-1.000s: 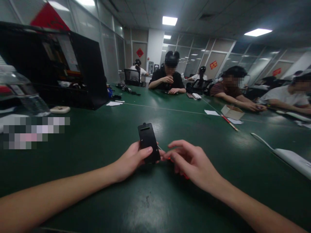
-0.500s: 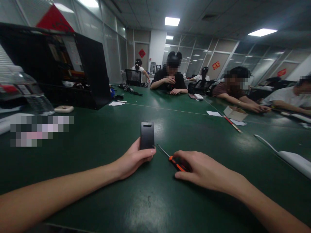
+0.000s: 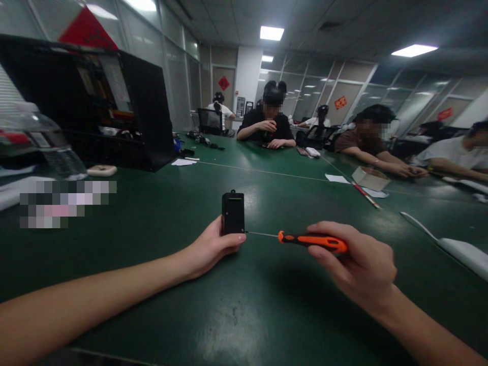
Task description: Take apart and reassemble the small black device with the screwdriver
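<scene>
A small black rectangular device (image 3: 233, 214), with a slot near its top and a little ring above it, stands upright in my left hand (image 3: 213, 248). My left thumb lies across its lower front, and the fingers behind are hidden. My right hand (image 3: 364, 262) is closed around the handle of an orange and black screwdriver (image 3: 314, 241), held nearly level above the table. Its thin shaft points left, and the tip meets the lower right edge of the device; whether it sits in a screw there I cannot tell.
The green table (image 3: 160, 315) stretches ahead. To the left are a large open black case (image 3: 152, 117), a plastic bottle (image 3: 57, 147) and a pale item (image 3: 102, 170). A small box (image 3: 369, 179) and a white cabled device (image 3: 463, 254) lie right. Several people sit beyond.
My right hand has lifted the screwdriver off the table and swung it level, bringing its tip to the device's side. In my left hand the device has turned slightly.
</scene>
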`<state>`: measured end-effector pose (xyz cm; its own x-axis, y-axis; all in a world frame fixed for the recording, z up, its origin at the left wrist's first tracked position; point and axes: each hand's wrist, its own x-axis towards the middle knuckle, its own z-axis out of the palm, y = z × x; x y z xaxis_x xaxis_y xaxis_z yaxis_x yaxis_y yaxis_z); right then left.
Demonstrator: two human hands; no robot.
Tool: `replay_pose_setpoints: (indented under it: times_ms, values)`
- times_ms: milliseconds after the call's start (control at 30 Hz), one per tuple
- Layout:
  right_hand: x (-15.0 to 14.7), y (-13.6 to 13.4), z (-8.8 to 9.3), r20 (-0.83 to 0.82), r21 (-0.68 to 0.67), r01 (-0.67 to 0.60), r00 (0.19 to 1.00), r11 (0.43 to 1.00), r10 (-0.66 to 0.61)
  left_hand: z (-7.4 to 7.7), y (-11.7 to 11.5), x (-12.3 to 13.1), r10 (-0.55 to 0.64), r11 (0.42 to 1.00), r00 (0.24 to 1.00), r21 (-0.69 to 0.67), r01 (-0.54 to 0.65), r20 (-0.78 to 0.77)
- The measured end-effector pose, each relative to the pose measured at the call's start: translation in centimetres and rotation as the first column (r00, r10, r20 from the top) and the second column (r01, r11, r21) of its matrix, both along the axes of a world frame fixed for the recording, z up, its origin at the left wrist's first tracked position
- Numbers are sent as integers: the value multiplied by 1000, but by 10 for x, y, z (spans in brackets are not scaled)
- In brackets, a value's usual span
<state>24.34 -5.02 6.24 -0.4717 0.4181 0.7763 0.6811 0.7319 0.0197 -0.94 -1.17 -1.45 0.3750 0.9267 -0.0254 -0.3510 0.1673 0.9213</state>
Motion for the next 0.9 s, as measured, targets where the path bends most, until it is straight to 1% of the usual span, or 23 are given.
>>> replay_pose_setpoints:
  times_ms: [33, 100, 267, 400, 533, 600, 767, 900]
  values:
    - [-1, -3, 0, 13, 39, -9, 1000, 999, 8, -1, 0, 0, 4, 1000, 1000, 2, -4, 1]
    - [-4, -6, 1, 24, 72, -26, 999, 997, 25, -1, 1, -1, 9, 1000, 1000, 13, -9, 1]
    - [-7, -4, -1, 48, 64, -60, 997, 996, 57, 0, 0, 0, 17, 1000, 1000, 26, -16, -13]
    - [-6, -2, -2, 59, 23, -99, 993, 995, 98, -4, 1, 0, 38, 998, 999, 58, -36, -34]
    - [-8, 1, -5, 19, -65, -245, 969, 967, 246, -9, 4, -1, 108, 985, 990, 146, -94, -89]
    - [-10, 2, -8, 38, -90, -282, 957, 955, 286, -10, 5, -2, 130, 979, 985, 169, -110, -111]
    - [-11, 0, -13, 109, -117, -269, 953, 956, 281, -8, 7, -1, 164, 978, 979, 148, -146, -123]
    - [-15, -3, -12, 26, -99, -286, 957, 953, 290, -6, 6, -1, 149, 979, 977, 163, -124, -155]
